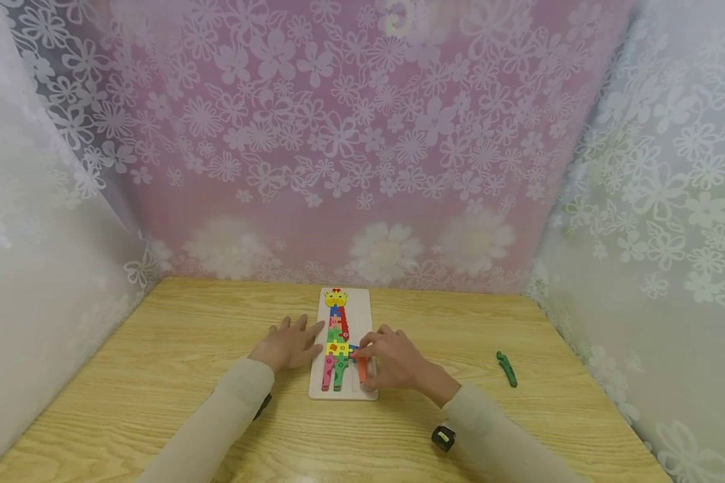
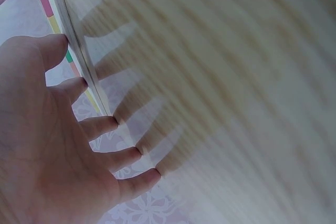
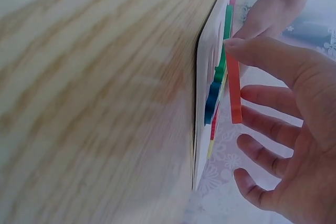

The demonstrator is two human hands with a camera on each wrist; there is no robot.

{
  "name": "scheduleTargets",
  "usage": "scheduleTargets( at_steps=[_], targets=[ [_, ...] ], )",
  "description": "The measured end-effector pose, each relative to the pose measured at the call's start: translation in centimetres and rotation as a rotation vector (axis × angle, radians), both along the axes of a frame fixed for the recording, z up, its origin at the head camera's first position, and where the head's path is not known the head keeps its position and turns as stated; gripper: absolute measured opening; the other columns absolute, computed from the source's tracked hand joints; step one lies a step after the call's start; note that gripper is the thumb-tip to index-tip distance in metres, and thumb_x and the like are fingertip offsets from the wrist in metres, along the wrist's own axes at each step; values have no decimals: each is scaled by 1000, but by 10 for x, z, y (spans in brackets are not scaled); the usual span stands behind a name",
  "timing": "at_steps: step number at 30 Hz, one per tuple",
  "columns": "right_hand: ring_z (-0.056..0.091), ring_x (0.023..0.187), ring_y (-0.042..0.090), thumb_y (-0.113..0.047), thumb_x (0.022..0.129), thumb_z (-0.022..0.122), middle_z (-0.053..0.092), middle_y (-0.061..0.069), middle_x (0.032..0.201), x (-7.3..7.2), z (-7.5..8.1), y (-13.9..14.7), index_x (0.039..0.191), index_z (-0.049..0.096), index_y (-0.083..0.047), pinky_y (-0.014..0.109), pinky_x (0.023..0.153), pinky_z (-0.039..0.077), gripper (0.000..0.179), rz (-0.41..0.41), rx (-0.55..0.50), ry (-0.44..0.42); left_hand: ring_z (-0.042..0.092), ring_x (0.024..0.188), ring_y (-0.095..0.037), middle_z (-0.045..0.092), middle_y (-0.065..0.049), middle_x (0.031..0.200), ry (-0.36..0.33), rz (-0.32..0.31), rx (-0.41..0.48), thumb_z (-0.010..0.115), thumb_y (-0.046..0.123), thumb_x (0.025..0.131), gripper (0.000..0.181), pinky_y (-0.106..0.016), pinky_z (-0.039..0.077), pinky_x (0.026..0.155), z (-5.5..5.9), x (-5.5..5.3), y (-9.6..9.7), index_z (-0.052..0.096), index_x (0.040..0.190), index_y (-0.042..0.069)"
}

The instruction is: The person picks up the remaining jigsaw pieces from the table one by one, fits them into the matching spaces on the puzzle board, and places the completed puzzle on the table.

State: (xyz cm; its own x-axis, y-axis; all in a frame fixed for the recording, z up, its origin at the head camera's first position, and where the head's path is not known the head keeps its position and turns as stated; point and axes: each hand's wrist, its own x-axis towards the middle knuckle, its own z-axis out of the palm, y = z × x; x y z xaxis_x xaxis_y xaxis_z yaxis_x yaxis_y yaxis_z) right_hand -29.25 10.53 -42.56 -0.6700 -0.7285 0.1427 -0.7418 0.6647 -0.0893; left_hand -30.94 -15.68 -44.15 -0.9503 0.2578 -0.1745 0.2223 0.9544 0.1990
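A giraffe puzzle board point(image 1: 360, 305) lies on the table, with a yellow head piece point(image 1: 335, 299) at its far end. Down its left half run blue, pink, green and yellow pieces, ending in a pink leg point(image 1: 327, 373) and a green leg point(image 1: 340, 373). My right hand point(image 1: 397, 359) pinches an orange puzzle piece point(image 3: 234, 87) between thumb and fingers, just above the board's right side. Beside it sits a dark blue piece point(image 3: 211, 102). My left hand point(image 1: 288, 345) is spread flat, thumb and fingertips at the board's left edge.
A loose green puzzle piece point(image 1: 507, 369) rests on the wooden table point(image 1: 205, 335), well to the right of the board. Flowered cloth point(image 1: 350, 147) stands behind the table and on both sides. A black wrist camera point(image 1: 444, 437) hangs by the right sleeve.
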Motion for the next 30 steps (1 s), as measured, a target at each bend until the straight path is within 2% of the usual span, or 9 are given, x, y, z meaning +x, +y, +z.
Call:
scheduleTargets(
  at_steps=[9,17,30],
  targets=[
    [52,96,18,-41,78,87,73,0,123,1,-3,-6,120,80,-24,33,74,40,46,-21,13,-17,25,154,-54,27,-17,171,0,-2,-1,43,51,108,62,-74,23,121,1,1,1,30,164,28],
    [50,93,16,-41,78,87,74,-1,122,4,-1,-11,118,80,-23,28,71,36,45,-31,0,-29,25,153,-55,26,-17,171,2,-2,-7,42,51,108,62,-73,23,121,1,0,0,29,164,28],
    [52,90,16,-42,77,87,75,0,120,5,-4,-15,119,80,-23,27,67,36,47,-55,5,-30,24,154,-54,25,-16,171,3,-7,-15,40,53,108,63,-73,22,122,-2,-3,-1,27,165,30]
  ],
)
